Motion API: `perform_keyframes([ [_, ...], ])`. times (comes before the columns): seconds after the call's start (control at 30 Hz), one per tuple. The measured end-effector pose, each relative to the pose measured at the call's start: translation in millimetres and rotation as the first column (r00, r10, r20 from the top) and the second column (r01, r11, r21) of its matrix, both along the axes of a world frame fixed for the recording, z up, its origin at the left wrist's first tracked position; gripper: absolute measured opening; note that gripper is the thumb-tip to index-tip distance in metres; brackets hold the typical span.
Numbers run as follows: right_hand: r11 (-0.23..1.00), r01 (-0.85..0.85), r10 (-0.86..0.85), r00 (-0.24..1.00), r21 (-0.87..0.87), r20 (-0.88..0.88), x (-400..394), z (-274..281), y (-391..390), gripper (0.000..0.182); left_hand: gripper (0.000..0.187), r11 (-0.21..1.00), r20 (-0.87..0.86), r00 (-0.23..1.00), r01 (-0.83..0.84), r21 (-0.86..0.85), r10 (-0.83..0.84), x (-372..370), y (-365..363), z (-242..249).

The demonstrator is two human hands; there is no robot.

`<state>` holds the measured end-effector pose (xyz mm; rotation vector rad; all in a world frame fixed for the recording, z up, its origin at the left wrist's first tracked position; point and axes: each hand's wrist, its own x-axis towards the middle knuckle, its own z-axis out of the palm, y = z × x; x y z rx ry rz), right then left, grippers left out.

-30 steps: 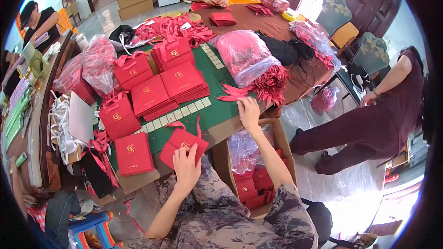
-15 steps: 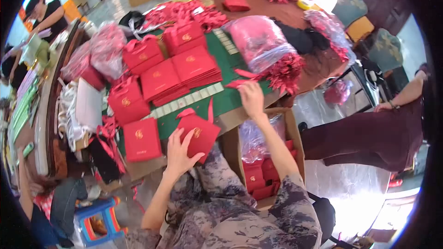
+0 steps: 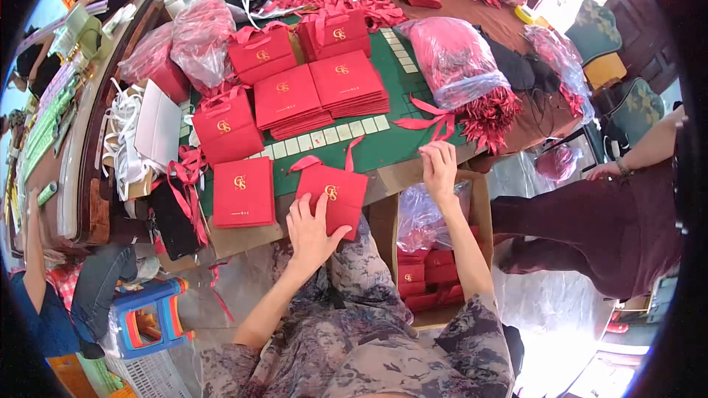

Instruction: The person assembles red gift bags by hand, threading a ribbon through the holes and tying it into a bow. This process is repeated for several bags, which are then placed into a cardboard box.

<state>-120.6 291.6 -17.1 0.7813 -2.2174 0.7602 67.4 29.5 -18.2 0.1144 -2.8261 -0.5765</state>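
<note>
A flat red gift bag (image 3: 343, 190) with a gold emblem and ribbon ends at its top sits at the table's near edge. My left hand (image 3: 313, 234) holds its lower left part, fingers spread over the front and thumb by the bottom edge. My right hand (image 3: 439, 169) is above the table edge with its fingers drawn together. Whatever they pinch, if anything, is too small to make out. Just beyond the fingertips lies a loose red ribbon (image 3: 431, 119). Another flat red bag (image 3: 243, 191) rests left of my left hand.
Stacks of flat red bags (image 3: 291, 99) and upright bags with handles stand on the green mat (image 3: 398, 140). A plastic-wrapped pink bundle (image 3: 453, 59) lies to the right. Below the edge is a cardboard box (image 3: 481, 217) holding red bags. Other people stand or sit around.
My right hand has drawn back from the loose ribbon toward the table edge. The held bag is more upright, and my left hand stays on it. The whole view has shifted.
</note>
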Motion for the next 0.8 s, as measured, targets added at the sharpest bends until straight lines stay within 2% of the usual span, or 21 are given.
perform_keyframes([
  [0.07, 0.999, -0.041, 0.041, 0.999, -0.004, -0.027, 10.1, 3.4, -0.9, 0.017, 0.084, 1.0, -0.018, 1.0, -0.012, -0.013, 0.012, -0.6, 1.5, -1.4],
  [0.13, 0.995, 0.054, -0.058, 0.997, -0.089, -0.043, 22.1, 9.7, 0.7, 0.02, 0.084, 0.999, 0.003, 1.0, -0.03, -0.031, 0.03, 1.4, 2.8, -0.6],
  [0.2, 0.993, 0.07, -0.076, 0.995, -0.096, -0.061, 25.0, 4.9, 12.0, 0.022, 0.084, 0.998, 0.013, 0.998, -0.063, -0.015, 0.063, 4.6, 2.8, -3.0],
  [0.33, 0.998, 0.063, -0.064, 0.998, 0.025, 0.017, 27.7, -8.8, 6.9, 0.019, 0.083, 0.989, 0.015, 0.989, -0.149, 0.005, 0.149, 4.4, 11.5, -7.5],
  [0.4, 0.998, 0.033, -0.039, 0.992, 0.057, 0.118, 27.4, -15.2, -0.1, 0.019, 0.083, 0.988, 0.025, 0.988, -0.15, 0.029, 0.15, 4.5, 14.1, -6.7],
  [0.43, 0.998, 0.061, -0.059, 0.992, -0.013, 0.116, 28.4, -5.8, -3.5, 0.019, 0.083, 0.986, 0.028, 0.987, -0.16, 0.044, 0.159, 2.6, 14.9, -6.9],
  [0.53, 1.0, 0.013, -0.013, 1.0, -0.021, -0.016, 26.9, 9.3, -8.4, 0.018, 0.084, 0.985, 0.047, 0.984, -0.174, 0.022, 0.173, 3.7, 15.9, -9.9],
  [0.6, 1.0, -0.009, 0.009, 0.999, -0.006, -0.036, 11.5, 3.5, 3.0, 0.016, 0.083, 0.988, 0.01, 0.989, -0.148, 0.054, 0.148, 3.5, 16.6, -7.2],
  [0.67, 0.979, 0.137, -0.118, 0.985, -0.151, 0.129, -7.6, -8.6, 12.5, 0.017, 0.082, 0.981, 0.043, 0.985, -0.172, 0.092, 0.169, 3.7, 17.9, -6.0],
  [0.73, 0.975, 0.154, -0.144, 0.987, -0.16, 0.073, -9.4, -10.1, 10.3, 0.016, 0.08, 0.978, 0.039, 0.986, -0.163, 0.128, 0.159, -1.7, 20.2, -3.3],
  [0.8, 0.99, -0.026, 0.03, 0.999, -0.14, 0.026, 6.2, -16.4, -0.9, 0.013, 0.078, 0.991, -0.09, 0.993, -0.06, 0.117, 0.07, -14.3, 20.4, -0.2],
])
